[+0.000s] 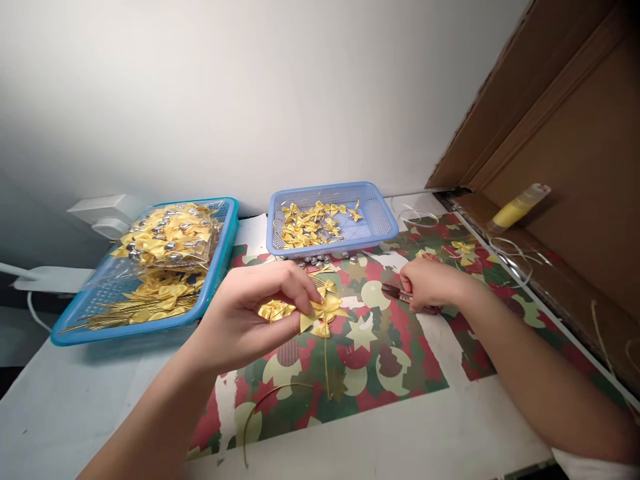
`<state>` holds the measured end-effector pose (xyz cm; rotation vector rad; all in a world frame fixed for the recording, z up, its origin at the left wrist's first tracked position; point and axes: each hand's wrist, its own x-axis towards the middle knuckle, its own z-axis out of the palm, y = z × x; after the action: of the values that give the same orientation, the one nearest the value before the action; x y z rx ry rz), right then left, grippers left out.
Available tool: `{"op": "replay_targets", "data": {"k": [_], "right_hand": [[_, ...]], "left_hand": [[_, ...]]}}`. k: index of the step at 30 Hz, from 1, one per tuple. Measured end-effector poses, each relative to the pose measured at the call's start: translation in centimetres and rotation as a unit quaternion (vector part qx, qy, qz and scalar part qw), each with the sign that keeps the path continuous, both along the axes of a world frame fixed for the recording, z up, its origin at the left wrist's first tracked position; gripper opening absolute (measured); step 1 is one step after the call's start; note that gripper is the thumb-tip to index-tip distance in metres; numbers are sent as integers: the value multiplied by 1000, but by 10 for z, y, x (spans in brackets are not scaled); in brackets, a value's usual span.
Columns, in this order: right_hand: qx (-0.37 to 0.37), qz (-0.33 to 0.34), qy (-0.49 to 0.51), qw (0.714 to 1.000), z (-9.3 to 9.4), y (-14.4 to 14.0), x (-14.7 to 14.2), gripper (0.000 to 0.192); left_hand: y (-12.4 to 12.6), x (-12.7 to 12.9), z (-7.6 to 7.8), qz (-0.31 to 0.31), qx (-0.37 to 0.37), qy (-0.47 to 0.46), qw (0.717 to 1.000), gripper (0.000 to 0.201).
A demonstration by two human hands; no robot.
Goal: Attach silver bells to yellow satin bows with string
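Note:
My left hand (pixel 255 310) pinches a yellow ribbon bow (pixel 325 311) above the patterned paper, with a thin gold cord (pixel 327 370) hanging down from the bow. More yellow ribbon sits bunched in the same fingers. My right hand (pixel 430 283) rests on the paper to the right, closed on a small pair of dark-handled scissors (pixel 395 291) lying flat. A few silver bells (pixel 315 260) lie just in front of the blue basket.
A purple-blue basket (pixel 373 200) holds loose yellow bows. A larger turquoise tray (pixel 220 267) at left holds bagged bows, bells and gold cords. Red-green patterned paper (pixel 390 373) covers the table. A cardboard box (pixel 575 133) and a yellow glue bottle (pixel 517 210) stand at right.

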<state>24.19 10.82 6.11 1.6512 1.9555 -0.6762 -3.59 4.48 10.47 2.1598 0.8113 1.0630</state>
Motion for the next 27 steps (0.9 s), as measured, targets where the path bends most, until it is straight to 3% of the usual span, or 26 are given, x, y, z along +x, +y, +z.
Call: {"op": "replay_targets", "data": {"k": [5, 7, 9, 11, 13, 18, 27], "right_hand": [[56, 9, 25, 998, 3, 1, 6, 13], [67, 17, 102, 992, 10, -2, 5, 19], [52, 23, 252, 966, 21, -9, 2, 21], [36, 32, 407, 912, 35, -22, -3, 22], [52, 54, 470, 879, 48, -37, -8, 22], [137, 147, 456, 867, 60, -59, -18, 17], [204, 182, 443, 854, 59, -58, -16, 18]], "left_hand": [[0, -1, -1, -3, -9, -17, 1000, 25], [1, 0, -1, -2, -12, -21, 1000, 26], [1, 1, -2, -1, -14, -25, 1000, 26], [0, 2, -3, 6, -17, -30, 999, 25], [0, 2, -3, 18, -15, -35, 999, 25], [0, 3, -5, 43, 8, -27, 999, 24], [0, 2, -4, 52, 48, -17, 997, 23]]}}
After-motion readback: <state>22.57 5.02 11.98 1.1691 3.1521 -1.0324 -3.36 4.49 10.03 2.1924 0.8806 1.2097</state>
